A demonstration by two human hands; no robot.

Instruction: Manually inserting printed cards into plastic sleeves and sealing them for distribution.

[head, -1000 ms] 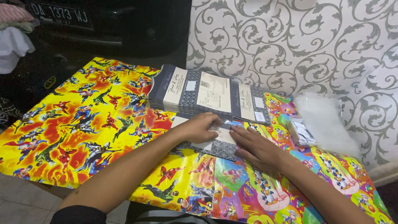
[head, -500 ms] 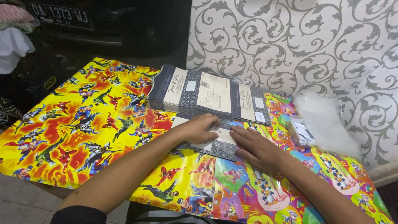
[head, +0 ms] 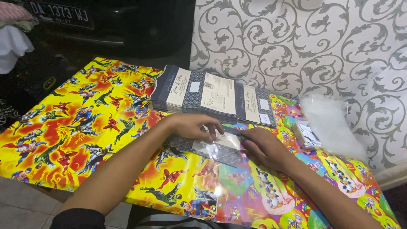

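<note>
A dark patterned card in a clear plastic sleeve point(head: 212, 149) lies flat on the colourful cartoon-print table cover point(head: 76, 135). My left hand point(head: 193, 126) presses down on the card's upper left part, fingers spread over it. At the sleeve's right edge my right hand point(head: 265, 146) rests with its fingertips pinching or flattening the plastic. Behind both hands sits a stack of similar dark and cream cards point(head: 207, 95), fanned out near the wall.
A pile of clear plastic sleeves point(head: 330, 123) lies at the right by the wall, with a small packet point(head: 307, 135) beside it. The patterned wall point(head: 305, 46) closes the back right. A dark vehicle point(head: 106, 21) stands beyond the table's far left edge.
</note>
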